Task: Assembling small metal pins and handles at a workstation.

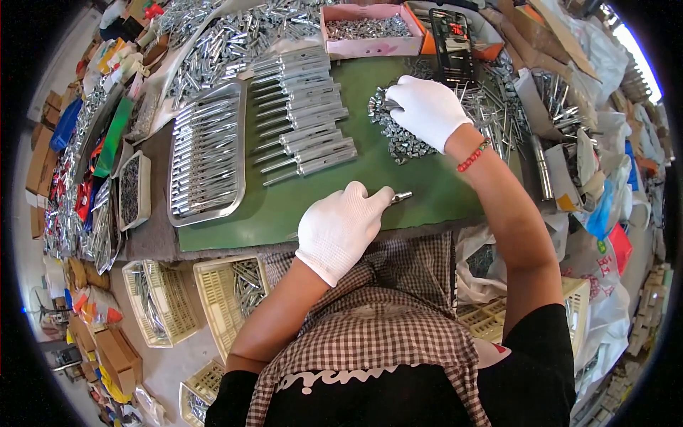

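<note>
My left hand [341, 231], in a white knit glove, is closed around a slim metal rod piece [403, 196] near the front edge of the green work mat [284, 226]. Its shiny tip sticks out past the thumb and forefinger; the rest is mostly hidden. My right hand [427, 110], gloved too, reaches down at the far edge of a heap of small metal caps [411, 147], fingers bent together. What they hold is too small and covered to make out. Left of the heap lies a column of metal tubes with thin rods [320, 135], side by side.
A metal tray [242, 167] of shiny rods stands at left. Behind are a pink box of small fittings [373, 50], a black case [453, 46] and a big pile of metal parts [235, 46]. Loose rods [498, 117] lie at right. Cream plastic baskets [220, 313] stand below the table.
</note>
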Motion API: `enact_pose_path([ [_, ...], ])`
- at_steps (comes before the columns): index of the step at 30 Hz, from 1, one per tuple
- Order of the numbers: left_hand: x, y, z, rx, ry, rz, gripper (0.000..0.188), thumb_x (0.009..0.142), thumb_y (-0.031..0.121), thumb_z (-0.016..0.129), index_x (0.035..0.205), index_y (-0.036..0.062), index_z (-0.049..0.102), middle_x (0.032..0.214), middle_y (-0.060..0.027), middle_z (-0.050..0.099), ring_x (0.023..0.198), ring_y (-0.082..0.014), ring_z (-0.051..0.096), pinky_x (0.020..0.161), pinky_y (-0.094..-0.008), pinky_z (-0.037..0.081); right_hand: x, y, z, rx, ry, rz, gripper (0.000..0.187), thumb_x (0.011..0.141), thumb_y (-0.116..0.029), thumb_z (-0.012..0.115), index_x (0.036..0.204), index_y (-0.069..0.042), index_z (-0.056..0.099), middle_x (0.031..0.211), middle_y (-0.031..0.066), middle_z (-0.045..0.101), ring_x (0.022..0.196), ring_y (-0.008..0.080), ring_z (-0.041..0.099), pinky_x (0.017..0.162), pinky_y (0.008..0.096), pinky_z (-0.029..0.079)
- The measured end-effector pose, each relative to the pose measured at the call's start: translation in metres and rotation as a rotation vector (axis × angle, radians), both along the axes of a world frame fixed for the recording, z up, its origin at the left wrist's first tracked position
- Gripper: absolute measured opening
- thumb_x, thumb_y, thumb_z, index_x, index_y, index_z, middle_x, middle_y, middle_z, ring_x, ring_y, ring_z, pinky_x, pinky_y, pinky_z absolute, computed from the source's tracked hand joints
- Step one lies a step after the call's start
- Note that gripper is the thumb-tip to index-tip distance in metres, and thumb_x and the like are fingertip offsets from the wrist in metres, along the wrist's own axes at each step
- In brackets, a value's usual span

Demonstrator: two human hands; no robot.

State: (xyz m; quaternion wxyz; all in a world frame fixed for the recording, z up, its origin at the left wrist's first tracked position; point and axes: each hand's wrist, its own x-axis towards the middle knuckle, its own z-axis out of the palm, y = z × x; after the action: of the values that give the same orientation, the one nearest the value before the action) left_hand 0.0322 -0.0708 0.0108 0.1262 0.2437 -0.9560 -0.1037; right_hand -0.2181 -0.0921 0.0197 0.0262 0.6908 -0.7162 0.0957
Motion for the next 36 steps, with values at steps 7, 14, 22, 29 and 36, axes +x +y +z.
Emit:
enact_pose_path([
  [7,0.001,-0.002,0.000,-0.001,-0.015,-0.006,0.023,0.091,0.019,0.061,0.114,0.0239,0.066,0.080,-0.0077,0.056,0.066,-0.0284,0.063,0.056,-0.0413,0.052,-0.004,0.014,-0.005,-0.002,0.053,0.002,0.013,0.093,-0.020,0.059,0.096,-0.010,0.066,0.096,0.0128,0.064,0.088,0.0360,0.066,0.078,0.0474,0.053],
  [14,0.000,-0.003,0.000,0.003,-0.007,0.002,0.023,0.092,0.019,0.060,0.113,0.0239,0.067,0.081,-0.0082,0.058,0.066,-0.0293,0.064,0.056,-0.0416,0.052,-0.010,0.006,0.005,-0.107,-0.074,0.054,0.018,0.094,-0.022,0.057,0.103,-0.013,0.070,0.098,0.0103,0.066,0.092,0.0336,0.065,0.082,0.0444,0.053],
  [22,0.000,-0.001,0.001,0.008,0.015,0.002,0.023,0.091,0.020,0.061,0.112,0.0233,0.068,0.082,-0.0081,0.059,0.067,-0.0293,0.064,0.057,-0.0418,0.052,0.010,-0.013,0.002,0.044,-0.023,0.049,0.021,0.091,-0.025,0.059,0.103,-0.016,0.073,0.099,0.0105,0.068,0.092,0.0327,0.067,0.083,0.0442,0.054],
  [29,0.000,-0.002,0.001,0.024,-0.017,0.008,0.022,0.091,0.020,0.061,0.112,0.0229,0.067,0.082,-0.0087,0.058,0.067,-0.0296,0.064,0.057,-0.0415,0.052,0.020,-0.011,0.013,0.049,0.054,0.176,0.017,0.090,-0.017,0.058,0.102,-0.015,0.069,0.099,0.0099,0.064,0.091,0.0324,0.066,0.080,0.0457,0.054],
  [36,0.000,-0.002,0.000,0.024,-0.005,0.003,0.022,0.091,0.020,0.060,0.112,0.0228,0.067,0.082,-0.0086,0.058,0.067,-0.0297,0.064,0.058,-0.0414,0.051,0.016,-0.002,0.008,0.156,0.154,0.198,0.013,0.092,-0.019,0.060,0.102,-0.014,0.067,0.097,0.0094,0.063,0.091,0.0318,0.066,0.079,0.0454,0.055],
])
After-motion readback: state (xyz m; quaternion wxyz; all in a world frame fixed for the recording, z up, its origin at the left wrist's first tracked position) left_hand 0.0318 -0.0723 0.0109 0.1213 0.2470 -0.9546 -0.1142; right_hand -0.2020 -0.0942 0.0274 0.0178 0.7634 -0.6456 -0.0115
